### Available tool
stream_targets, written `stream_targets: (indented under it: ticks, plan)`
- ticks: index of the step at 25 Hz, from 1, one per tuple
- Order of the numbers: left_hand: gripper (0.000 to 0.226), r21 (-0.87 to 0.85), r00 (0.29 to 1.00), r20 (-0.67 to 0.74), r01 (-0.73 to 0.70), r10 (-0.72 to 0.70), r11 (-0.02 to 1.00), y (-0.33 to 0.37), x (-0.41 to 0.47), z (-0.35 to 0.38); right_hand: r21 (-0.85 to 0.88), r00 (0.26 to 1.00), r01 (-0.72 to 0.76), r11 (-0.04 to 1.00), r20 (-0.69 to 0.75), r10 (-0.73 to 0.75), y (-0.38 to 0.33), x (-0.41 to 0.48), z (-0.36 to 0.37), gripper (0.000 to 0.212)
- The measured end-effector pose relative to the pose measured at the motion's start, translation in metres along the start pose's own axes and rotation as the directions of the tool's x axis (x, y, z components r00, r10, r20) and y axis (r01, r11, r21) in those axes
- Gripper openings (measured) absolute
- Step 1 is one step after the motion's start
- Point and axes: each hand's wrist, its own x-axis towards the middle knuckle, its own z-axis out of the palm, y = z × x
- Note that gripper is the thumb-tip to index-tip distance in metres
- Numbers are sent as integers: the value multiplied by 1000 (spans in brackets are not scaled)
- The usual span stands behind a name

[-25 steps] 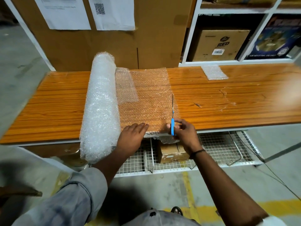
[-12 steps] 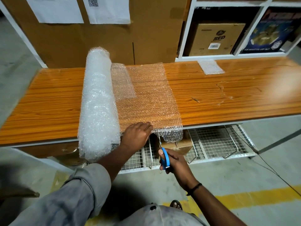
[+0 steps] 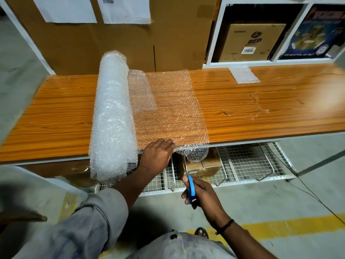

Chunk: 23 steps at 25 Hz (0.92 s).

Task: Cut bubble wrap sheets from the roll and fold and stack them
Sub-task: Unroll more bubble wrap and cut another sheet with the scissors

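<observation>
Bubble wrap roll [image 3: 113, 116] lies across the left part of the wooden table [image 3: 261, 113] in the head view, with a length of sheet [image 3: 171, 109] drawn out to its right and drooping over the near edge. Left hand [image 3: 158, 156] lies flat, fingers straight, pressing that sheet down at the near edge. Right hand [image 3: 201, 191] is curled round blue-handled scissors [image 3: 190, 187] below the table's edge, blades pointing up at the overhang; whether they touch it is hard to tell. One small folded piece [image 3: 243, 75] at the far right suggests a sheet finished. This one looks uncut, with folding and stacking left.
</observation>
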Motion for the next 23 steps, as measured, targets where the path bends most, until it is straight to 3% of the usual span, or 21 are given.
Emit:
stream_targets:
  ticks: [6,13,23]
  plan:
    - [42,-18,999,-15,28,-29,999,3,-1,0,-27,999,13,1000,31,-12,-3,11,8,39]
    - [40,-48,997,-62,42,-45,998,6,-5,0,-63,999,44,997,-12,-44,-10,26,11,27]
    - [39,-77,994,-88,52,-58,996,8,-9,5,-80,997,72,994,-2,-72,-15,37,21,29]
